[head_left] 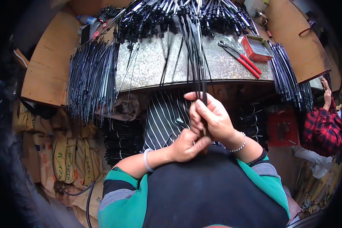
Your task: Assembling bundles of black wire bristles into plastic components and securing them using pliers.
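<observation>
A bundle of thin black cables (197, 57) runs from the far pile on the table down over the front edge to my hands. My right hand (216, 119) is closed around its near part, with the thumb on top. Just below and to the left, my left hand (188, 146) has its fingers curled in at the bundle's near end. The fingers hide that end, and it is slightly blurred. Both hands are in front of the table edge, above my lap.
Cables with black fittings (152, 22) cover the table's far side. More cables hang over the edge at left (93, 79) and right (287, 72). Red-handled pliers (247, 64) lie by a red tin (257, 48). Sacks (64, 159) stand lower left; another person's checked sleeve (323, 129) shows at right.
</observation>
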`<act>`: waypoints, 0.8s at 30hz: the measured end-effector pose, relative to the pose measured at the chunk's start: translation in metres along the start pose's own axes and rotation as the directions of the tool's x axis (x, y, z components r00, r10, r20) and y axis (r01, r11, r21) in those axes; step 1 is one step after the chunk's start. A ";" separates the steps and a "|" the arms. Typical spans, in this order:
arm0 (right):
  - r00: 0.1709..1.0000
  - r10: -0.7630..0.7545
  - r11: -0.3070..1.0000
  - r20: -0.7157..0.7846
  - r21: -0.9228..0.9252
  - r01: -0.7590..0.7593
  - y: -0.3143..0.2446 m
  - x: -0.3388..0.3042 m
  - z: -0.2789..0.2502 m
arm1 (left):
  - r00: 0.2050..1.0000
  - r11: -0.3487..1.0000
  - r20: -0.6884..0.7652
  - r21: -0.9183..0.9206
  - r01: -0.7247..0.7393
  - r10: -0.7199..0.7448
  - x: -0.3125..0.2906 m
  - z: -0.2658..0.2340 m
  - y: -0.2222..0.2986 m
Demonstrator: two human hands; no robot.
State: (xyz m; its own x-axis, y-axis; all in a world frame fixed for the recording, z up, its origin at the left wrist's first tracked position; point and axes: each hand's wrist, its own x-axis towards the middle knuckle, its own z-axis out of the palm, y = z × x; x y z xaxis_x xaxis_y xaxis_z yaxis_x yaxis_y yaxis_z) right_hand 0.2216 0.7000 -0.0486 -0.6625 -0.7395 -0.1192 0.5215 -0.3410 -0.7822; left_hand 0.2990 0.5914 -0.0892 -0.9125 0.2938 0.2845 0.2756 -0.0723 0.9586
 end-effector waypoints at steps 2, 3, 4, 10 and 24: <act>0.999 -0.048 0.999 -0.023 0.022 0.049 -0.008 -0.006 -0.007 | 0.978 0.991 0.186 0.110 0.079 -0.098 0.001 -0.019 0.013; 0.998 -0.052 0.998 -0.033 -0.046 0.050 -0.014 -0.010 -0.011 | 0.973 0.959 0.213 0.282 0.024 -0.087 0.006 -0.030 0.023; 0.998 -0.055 0.992 -0.036 -0.113 0.051 -0.020 -0.012 -0.012 | 0.988 0.890 -0.090 0.449 -0.073 0.127 0.014 -0.037 0.028; 0.995 -0.022 0.974 0.098 -0.224 0.043 -0.025 -0.025 -0.005 | 0.686 0.687 -0.500 0.727 0.001 0.528 0.099 -0.113 0.042; 1.000 -0.027 0.977 0.012 -0.212 0.029 -0.030 -0.014 -0.016 | 0.719 0.858 -0.553 0.501 -0.116 0.420 0.135 -0.153 0.051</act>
State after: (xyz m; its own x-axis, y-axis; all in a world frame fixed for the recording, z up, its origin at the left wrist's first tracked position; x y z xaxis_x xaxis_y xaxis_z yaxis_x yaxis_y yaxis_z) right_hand 0.2070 0.7294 -0.0335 -0.6699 -0.7368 -0.0908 0.3762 -0.2315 -0.8971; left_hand 0.1438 0.4815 0.0000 -0.7079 -0.3462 0.6156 0.4934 0.3813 0.7818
